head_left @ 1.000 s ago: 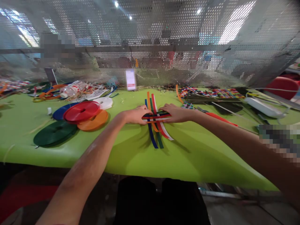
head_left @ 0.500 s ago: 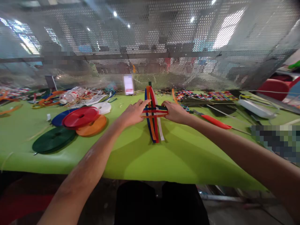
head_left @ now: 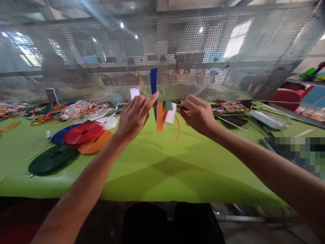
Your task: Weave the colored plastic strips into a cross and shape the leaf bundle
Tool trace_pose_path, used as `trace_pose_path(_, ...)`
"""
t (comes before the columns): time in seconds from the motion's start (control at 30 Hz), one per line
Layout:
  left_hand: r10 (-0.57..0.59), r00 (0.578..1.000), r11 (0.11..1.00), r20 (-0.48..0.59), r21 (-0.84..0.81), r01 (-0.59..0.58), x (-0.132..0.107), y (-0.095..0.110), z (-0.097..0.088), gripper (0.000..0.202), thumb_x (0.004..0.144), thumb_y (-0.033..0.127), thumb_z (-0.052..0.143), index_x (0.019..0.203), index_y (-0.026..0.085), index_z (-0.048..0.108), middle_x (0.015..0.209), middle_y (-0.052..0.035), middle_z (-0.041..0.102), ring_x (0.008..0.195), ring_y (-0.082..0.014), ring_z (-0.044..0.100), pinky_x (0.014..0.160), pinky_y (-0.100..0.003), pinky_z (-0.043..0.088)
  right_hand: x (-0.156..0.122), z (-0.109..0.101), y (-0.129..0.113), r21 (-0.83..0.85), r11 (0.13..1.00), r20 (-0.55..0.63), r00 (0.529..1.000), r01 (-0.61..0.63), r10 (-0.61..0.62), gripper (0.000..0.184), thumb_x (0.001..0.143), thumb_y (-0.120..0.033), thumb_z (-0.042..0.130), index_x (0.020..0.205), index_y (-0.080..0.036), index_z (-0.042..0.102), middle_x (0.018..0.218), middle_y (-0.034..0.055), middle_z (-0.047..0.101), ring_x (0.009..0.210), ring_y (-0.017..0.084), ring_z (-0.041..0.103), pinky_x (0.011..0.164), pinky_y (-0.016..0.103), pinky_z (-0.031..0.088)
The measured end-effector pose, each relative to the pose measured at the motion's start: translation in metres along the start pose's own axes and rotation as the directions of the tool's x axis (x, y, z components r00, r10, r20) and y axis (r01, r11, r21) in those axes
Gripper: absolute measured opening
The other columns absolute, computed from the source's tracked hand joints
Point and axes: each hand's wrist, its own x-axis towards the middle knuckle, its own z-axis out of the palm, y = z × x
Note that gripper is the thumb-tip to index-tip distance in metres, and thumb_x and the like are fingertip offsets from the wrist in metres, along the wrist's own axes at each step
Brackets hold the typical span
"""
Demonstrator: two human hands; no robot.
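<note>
Several coloured flat strips, crossed into a weave, are held up between my hands above the green table. My left hand (head_left: 134, 117) is closed on the weave's left side, its index finger against a blue strip (head_left: 153, 81) that sticks upward. My right hand (head_left: 199, 112) is pinched on the strip ends at the right. Between the hands, an orange strip (head_left: 159, 118), a white strip (head_left: 170, 115) and a dark green strip end (head_left: 168, 105) point down towards me. A thin orange strip (head_left: 178, 128) curves down beside them. The crossings are seen edge-on and mostly hidden.
Rolls of strip lie at left: red (head_left: 83, 133), dark green (head_left: 52, 161), orange (head_left: 95, 144), blue and white. Further back are a plastic bottle (head_left: 72, 110), tangled strips and an upright phone (head_left: 134, 93). A colourful woven piece (head_left: 233, 106) and a white device (head_left: 269, 119) lie at right.
Both hands have lifted the woven strips and tipped them. The strip ends that pointed along the table now hang down, and the blue one stands up. The view has shifted slightly.
</note>
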Motion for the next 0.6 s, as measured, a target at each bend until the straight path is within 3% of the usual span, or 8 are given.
trace_pose_path(0.13,0.117,0.993,0.992,-0.001,-0.036,-0.117,-0.045,0.011,-0.006,0.035,0.101,0.015,0.045,0.133,0.030,0.049,0.112,-0.0060,0.066,0.103,-0.0216,0.063,0.089,-0.037,0.052,-0.037,-0.006,-0.015,-0.071,0.976,0.113,0.974,0.207,-0.198,0.032,0.104,-0.026,0.039,0.082,-0.020,0.062,0.079,0.0094,0.059,0.079,0.023,0.053,0.070,0.038,0.040)
trace_pose_path(0.23,0.153,0.979,0.964,0.136,-0.237,-0.118,-0.086,0.025,-0.012,0.023,0.101,0.016,0.044,0.118,0.026,0.057,0.103,-0.0036,0.071,0.098,-0.0191,0.064,0.090,-0.035,0.054,-0.077,0.002,-0.025,-0.013,0.934,0.214,0.914,0.356,-0.345,0.028,0.104,-0.018,0.041,0.093,-0.020,0.067,0.082,0.0079,0.065,0.078,0.021,0.056,0.068,0.037,0.040)
trace_pose_path(0.3,0.209,0.956,0.940,0.207,-0.312,-0.139,-0.106,0.032,-0.019,0.023,0.100,0.016,0.047,0.120,0.024,0.057,0.105,-0.0044,0.073,0.099,-0.0196,0.066,0.092,-0.036,0.055,-0.098,0.007,-0.030,0.010,0.905,0.249,0.876,0.424,-0.413,0.027,0.103,-0.014,0.041,0.098,-0.019,0.067,0.089,0.0082,0.068,0.082,0.021,0.058,0.069,0.037,0.043)
trace_pose_path(0.47,0.200,0.899,0.907,0.390,-0.421,-0.019,-0.117,0.034,-0.036,0.037,0.101,0.021,0.052,0.138,0.024,0.049,0.128,-0.0077,0.068,0.118,-0.0209,0.064,0.101,-0.038,0.056,-0.110,0.013,-0.035,-0.042,0.893,0.289,0.861,0.448,-0.418,0.022,0.102,-0.013,0.044,0.098,-0.017,0.066,0.089,0.0071,0.068,0.081,0.021,0.059,0.067,0.037,0.043)
trace_pose_path(0.6,0.198,0.882,0.879,0.427,-0.476,0.034,-0.115,0.029,-0.038,0.044,0.100,0.021,0.055,0.143,0.024,0.044,0.134,-0.0083,0.064,0.129,-0.0214,0.058,0.110,-0.039,0.052,-0.106,0.015,-0.035,-0.031,0.894,0.288,0.860,0.448,-0.421,0.017,0.100,-0.013,0.048,0.097,-0.016,0.064,0.089,0.0071,0.067,0.081,0.022,0.058,0.067,0.037,0.042)
